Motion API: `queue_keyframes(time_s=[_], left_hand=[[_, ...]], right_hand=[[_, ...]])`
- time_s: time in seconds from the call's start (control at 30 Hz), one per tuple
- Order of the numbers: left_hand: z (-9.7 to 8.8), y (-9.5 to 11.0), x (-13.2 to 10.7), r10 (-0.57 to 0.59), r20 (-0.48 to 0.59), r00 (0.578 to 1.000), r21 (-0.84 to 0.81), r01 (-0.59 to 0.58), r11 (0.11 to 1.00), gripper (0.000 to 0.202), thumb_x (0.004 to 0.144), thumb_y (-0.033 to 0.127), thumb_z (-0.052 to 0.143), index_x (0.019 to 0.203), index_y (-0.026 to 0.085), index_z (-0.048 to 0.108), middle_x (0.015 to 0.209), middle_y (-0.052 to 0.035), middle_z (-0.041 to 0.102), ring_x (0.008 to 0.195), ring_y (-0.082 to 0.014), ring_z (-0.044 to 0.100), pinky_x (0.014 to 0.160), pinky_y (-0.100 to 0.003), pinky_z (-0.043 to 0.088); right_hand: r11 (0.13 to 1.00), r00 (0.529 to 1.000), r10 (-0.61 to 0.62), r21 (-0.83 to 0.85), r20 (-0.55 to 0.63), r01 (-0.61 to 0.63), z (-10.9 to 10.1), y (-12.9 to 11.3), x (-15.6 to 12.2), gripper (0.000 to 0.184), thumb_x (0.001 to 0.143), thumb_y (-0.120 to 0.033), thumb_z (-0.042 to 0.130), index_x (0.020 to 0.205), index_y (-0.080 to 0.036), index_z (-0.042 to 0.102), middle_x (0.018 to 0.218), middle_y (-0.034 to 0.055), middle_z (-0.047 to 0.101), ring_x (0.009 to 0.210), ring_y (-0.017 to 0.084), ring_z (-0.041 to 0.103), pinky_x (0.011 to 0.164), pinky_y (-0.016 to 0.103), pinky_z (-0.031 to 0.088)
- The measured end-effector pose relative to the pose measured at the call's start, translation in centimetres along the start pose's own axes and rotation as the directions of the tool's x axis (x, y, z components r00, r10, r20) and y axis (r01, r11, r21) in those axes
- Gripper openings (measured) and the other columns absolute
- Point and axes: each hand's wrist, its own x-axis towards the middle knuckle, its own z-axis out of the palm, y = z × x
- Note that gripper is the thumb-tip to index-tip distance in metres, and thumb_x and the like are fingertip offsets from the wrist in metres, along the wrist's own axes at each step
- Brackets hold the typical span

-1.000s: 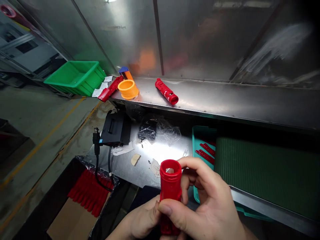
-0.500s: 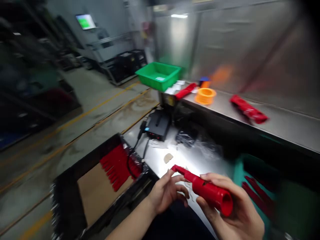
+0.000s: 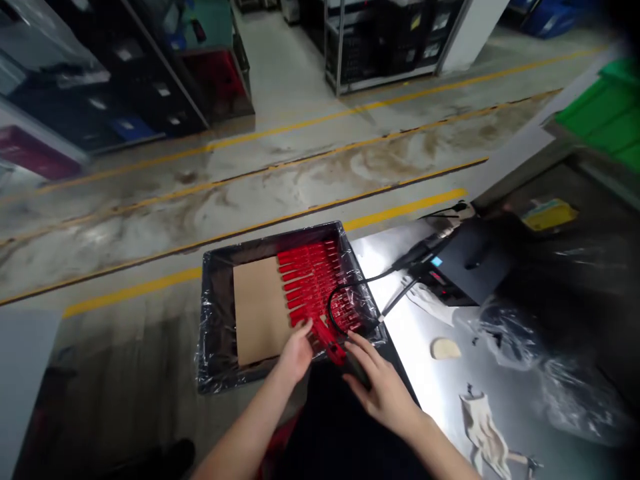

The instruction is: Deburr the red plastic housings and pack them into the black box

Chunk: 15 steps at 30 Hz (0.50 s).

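Note:
A red plastic tube-shaped part (image 3: pixel 328 340) is at the near edge of a black bin (image 3: pixel 220 380). My left hand (image 3: pixel 299 353) pinches its far end between thumb and fingers. Close to the part's near end is my right hand (image 3: pixel 383 390), fingers stretched out and thumb apart; whether the fingertips touch it I cannot tell. Inside the plastic-lined bin, several similar red parts (image 3: pixel 305 273) lie side by side in a row, next to a brown cardboard sheet (image 3: pixel 257 310).
Right of the bin is a metal table (image 3: pixel 400 360) with a black box-shaped device (image 3: pixel 465 260), clear plastic bags (image 3: pixel 575 400), a beige half-round piece (image 3: pixel 445 348) and a crumpled cloth (image 3: pixel 483 423). A black cable (image 3: pixel 367 280) loops over the bin. A green tray (image 3: pixel 607 113) stands upper right.
My view has swung left and down to the bin. The red part has moved from above the table to the bin's near edge. My right hand has loosened its grip around it.

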Motion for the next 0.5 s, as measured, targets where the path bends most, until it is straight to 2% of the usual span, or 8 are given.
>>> queue_keyframes(time_s=[0.1,0.17,0.23,0.3,0.37,0.43,0.5], left_hand=[[-5.7,-0.1,4.2,0.129,-0.143,0.981,0.301,-0.081,0.950,0.035,0.100,0.041,0.061,0.125,0.016,0.062,0.119,-0.0096,0.067,0.097,-0.0219,0.069,0.083,-0.041,0.060],[-8.5,-0.7,6.6,0.164,-0.118,0.979,0.538,-0.076,0.840,0.034,0.098,0.038,0.064,0.125,0.016,0.062,0.121,-0.0099,0.067,0.100,-0.0230,0.068,0.085,-0.043,0.060],[-10.0,-2.1,8.6,0.149,-0.016,0.989,0.733,-0.090,0.674,0.033,0.098,0.036,0.065,0.125,0.017,0.063,0.125,-0.0104,0.066,0.105,-0.0245,0.067,0.089,-0.046,0.059],[-10.3,-4.0,10.1,0.090,0.113,0.990,0.863,-0.142,0.484,0.033,0.098,0.035,0.065,0.125,0.018,0.063,0.129,-0.0109,0.065,0.111,-0.0259,0.066,0.094,-0.048,0.057],[-9.7,-6.0,11.4,0.014,0.211,0.977,0.931,-0.205,0.301,0.033,0.098,0.035,0.065,0.127,0.018,0.063,0.132,-0.0114,0.063,0.115,-0.0269,0.065,0.097,-0.050,0.056],[-8.9,-7.9,12.5,-0.050,0.259,0.965,0.957,-0.249,0.146,0.035,0.098,0.035,0.065,0.129,0.018,0.062,0.134,-0.0117,0.062,0.116,-0.0275,0.064,0.097,-0.051,0.056],[-8.3,-9.2,13.5,-0.097,0.277,0.956,0.961,-0.275,0.029,0.036,0.098,0.035,0.065,0.130,0.018,0.061,0.134,-0.0118,0.062,0.115,-0.0275,0.064,0.097,-0.051,0.056]], right_hand=[[0.985,0.985,0.171,0.014,0.001,-0.171,1.4,1.1,0.2,0.047,0.098,-0.022,0.054,0.145,-0.025,0.046,0.139,0.0139,0.060,0.111,0.022,0.071,0.099,0.038,0.060],[0.966,0.966,0.259,-0.002,-0.015,-0.259,2.0,2.0,-0.5,0.039,0.100,-0.024,0.052,0.139,-0.022,0.050,0.126,0.0139,0.066,0.096,0.021,0.073,0.090,0.036,0.062],[0.945,0.945,0.325,-0.018,-0.018,-0.326,2.4,2.7,-1.5,0.032,0.100,-0.026,0.053,0.132,-0.020,0.055,0.115,0.0125,0.070,0.090,0.021,0.073,0.085,0.036,0.063],[0.927,0.928,0.374,-0.030,-0.006,-0.374,2.7,3.1,-2.2,0.028,0.100,-0.028,0.054,0.126,-0.019,0.060,0.107,0.0109,0.072,0.086,0.021,0.074,0.082,0.034,0.063],[0.911,0.912,0.410,-0.035,0.006,-0.410,2.9,3.1,-2.6,0.025,0.101,-0.030,0.055,0.122,-0.020,0.063,0.104,0.0102,0.073,0.084,0.021,0.074,0.080,0.033,0.063],[0.895,0.896,0.444,-0.037,0.004,-0.444,3.1,3.0,-2.7,0.024,0.101,-0.031,0.054,0.120,-0.020,0.065,0.104,0.0106,0.073,0.084,0.022,0.075,0.079,0.034,0.063],[0.878,0.878,0.478,-0.035,-0.010,-0.478,3.3,2.9,-2.7,0.024,0.102,-0.032,0.053,0.119,-0.020,0.066,0.104,0.0114,0.074,0.085,0.022,0.075,0.080,0.034,0.063]])
